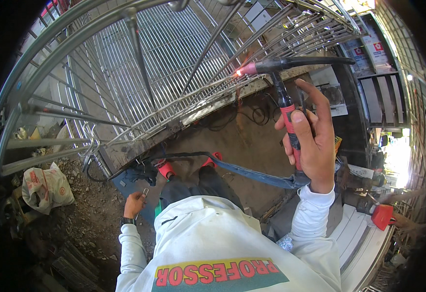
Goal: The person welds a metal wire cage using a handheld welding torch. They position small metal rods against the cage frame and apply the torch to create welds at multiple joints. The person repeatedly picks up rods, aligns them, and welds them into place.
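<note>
My right hand (315,141) is wrapped round the red grip of a TIG welding torch (286,104), thumb on its near side and index finger raised. At the tip of the torch's pink nozzle an orange-white glow shows against the lower rods of a shiny metal wire rack (159,53). Low on the left, well apart from the rack, my left hand (134,204) is closed on a small bent metal piece (145,192); its exact kind is too small to make out. A dark watch sits on that wrist.
The rack rests on a workbench (125,148) with a worn edge. A blue-sleeved cable (261,179) runs from the torch side across above my feet. A white sack (47,187) stands on rubble at left. Shelves (378,97), a red object (382,216) and white panels (354,228) are at right.
</note>
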The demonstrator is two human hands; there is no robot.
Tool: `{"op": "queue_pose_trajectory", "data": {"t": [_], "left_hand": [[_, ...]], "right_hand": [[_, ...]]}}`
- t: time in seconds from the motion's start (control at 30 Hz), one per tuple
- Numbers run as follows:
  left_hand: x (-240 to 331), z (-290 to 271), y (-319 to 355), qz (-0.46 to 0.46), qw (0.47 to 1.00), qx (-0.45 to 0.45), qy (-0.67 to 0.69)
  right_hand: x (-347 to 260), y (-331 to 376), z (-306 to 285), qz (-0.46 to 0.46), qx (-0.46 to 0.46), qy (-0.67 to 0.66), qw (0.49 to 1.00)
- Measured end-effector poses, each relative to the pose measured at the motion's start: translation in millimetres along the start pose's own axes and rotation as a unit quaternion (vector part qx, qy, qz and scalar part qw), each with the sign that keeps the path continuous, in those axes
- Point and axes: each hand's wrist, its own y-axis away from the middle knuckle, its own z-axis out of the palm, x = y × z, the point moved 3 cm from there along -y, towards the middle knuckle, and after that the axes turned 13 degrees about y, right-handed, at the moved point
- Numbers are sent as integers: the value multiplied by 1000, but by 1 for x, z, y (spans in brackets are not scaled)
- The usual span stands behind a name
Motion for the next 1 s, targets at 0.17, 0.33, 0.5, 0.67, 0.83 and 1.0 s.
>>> {"op": "queue_pose_trajectory", "data": {"t": [0.17, 0.33, 0.5, 0.67, 0.83, 1.0], "left_hand": [[-6, 5, -18, -4, 1000, -3, 10], [-45, 14, -46, -48, 992, -23, 116], [-49, 12, -65, 3, 1000, 1, -17], [-81, 3, -83, 57, 998, 22, -30], [-81, 7, -73, 31, 997, 32, 60], [-31, 13, 3, 58, 995, 84, 0]], "right_hand": [[8, -7, 12, 7, 10, 5, 1000], [25, -4, 27, -29, 19, 54, 998], [30, -10, 38, -14, 23, 44, 999], [41, -5, 34, -1, 62, -4, 998], [99, 9, 30, 68, 94, -133, 984], [152, 58, 25, 190, 79, -250, 946]]}}
